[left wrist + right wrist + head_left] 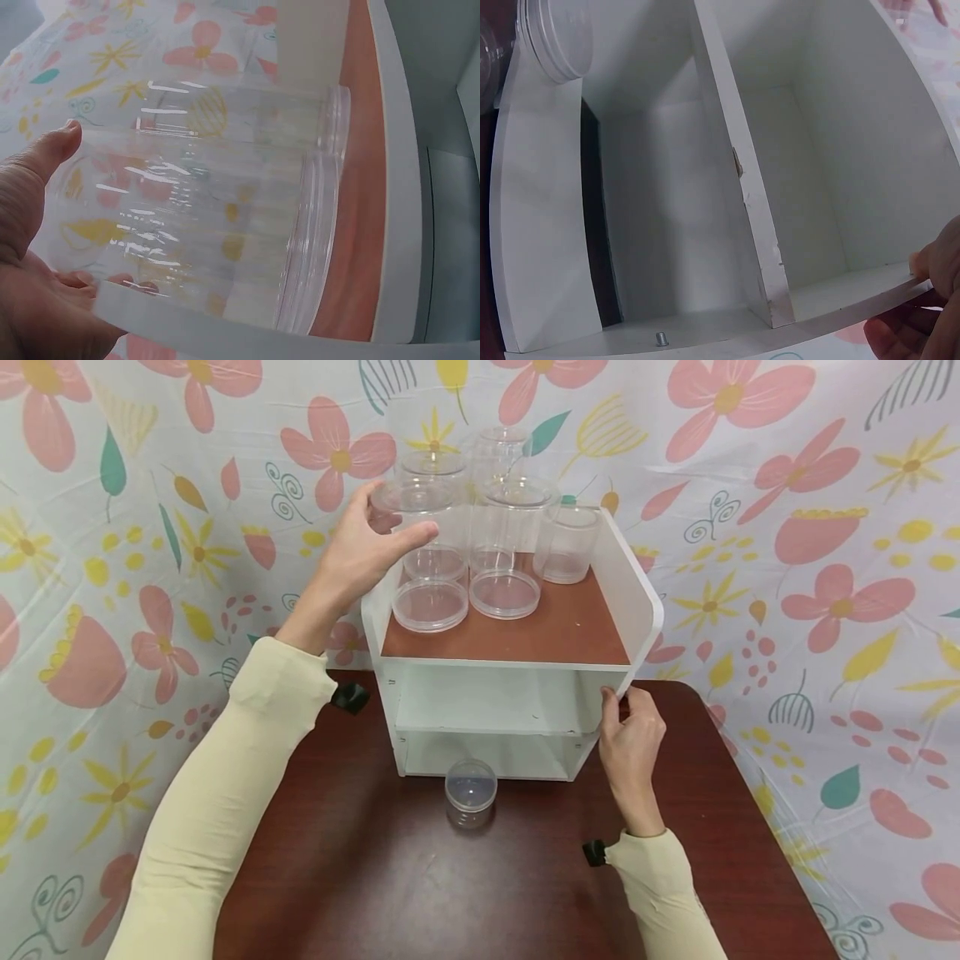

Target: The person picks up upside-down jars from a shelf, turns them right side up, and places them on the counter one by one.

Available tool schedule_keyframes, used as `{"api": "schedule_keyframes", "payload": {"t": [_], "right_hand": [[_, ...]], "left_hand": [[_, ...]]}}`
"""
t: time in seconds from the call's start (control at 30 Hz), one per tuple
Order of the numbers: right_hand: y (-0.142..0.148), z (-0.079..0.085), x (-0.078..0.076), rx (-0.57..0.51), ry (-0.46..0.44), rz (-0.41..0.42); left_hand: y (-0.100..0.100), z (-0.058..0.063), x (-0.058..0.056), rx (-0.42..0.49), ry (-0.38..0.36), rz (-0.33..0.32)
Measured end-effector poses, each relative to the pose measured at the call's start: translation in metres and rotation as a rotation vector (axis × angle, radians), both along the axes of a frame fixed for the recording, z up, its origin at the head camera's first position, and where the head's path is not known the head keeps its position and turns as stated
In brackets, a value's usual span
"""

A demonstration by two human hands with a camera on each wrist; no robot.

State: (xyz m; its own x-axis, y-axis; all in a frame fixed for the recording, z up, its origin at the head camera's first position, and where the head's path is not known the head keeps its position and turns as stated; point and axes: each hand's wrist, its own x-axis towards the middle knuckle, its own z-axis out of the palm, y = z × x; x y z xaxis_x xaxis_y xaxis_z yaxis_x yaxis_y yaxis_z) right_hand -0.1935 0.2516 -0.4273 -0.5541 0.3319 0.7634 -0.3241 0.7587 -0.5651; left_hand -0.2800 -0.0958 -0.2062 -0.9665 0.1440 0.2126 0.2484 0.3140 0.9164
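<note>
A small white shelf unit [506,665] with a brown top board [577,627] stands on the table. Several tall clear plastic jars are grouped on that board. At the front left jar [431,607] is my left hand [356,556], its thumb extended in front and its fingers at the far left side. In the left wrist view the fingers are partly behind the side panel [195,326], so their contact with the jar [187,225] is unclear. My right hand [632,743] grips the front edge of the right side panel, thumb inside and fingers outside.
A short clear jar [471,793] stands on the dark wooden table [375,877] in front of the unit. Below the top board are two white compartments; a metal peg [661,339] sticks out inside. Floral cloth [825,610] hangs close behind and around.
</note>
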Motion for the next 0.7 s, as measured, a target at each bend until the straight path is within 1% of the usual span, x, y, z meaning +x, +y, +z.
{"api": "schedule_keyframes", "payload": {"t": [0.1,0.3,0.4,0.7], "right_hand": [[0.000,0.000,0.000,-0.004,0.008,0.000],[0.000,0.000,0.000,-0.002,0.011,-0.002],[0.000,0.000,0.000,0.000,0.014,0.001],[0.000,0.001,0.001,0.000,0.014,0.003]], "left_hand": [[-0.002,0.003,0.005,0.031,0.008,-0.011],[-0.006,0.007,0.016,0.058,-0.003,-0.029],[-0.008,0.009,0.021,0.086,-0.005,-0.035],[-0.010,0.016,0.041,0.131,0.026,-0.053]]}}
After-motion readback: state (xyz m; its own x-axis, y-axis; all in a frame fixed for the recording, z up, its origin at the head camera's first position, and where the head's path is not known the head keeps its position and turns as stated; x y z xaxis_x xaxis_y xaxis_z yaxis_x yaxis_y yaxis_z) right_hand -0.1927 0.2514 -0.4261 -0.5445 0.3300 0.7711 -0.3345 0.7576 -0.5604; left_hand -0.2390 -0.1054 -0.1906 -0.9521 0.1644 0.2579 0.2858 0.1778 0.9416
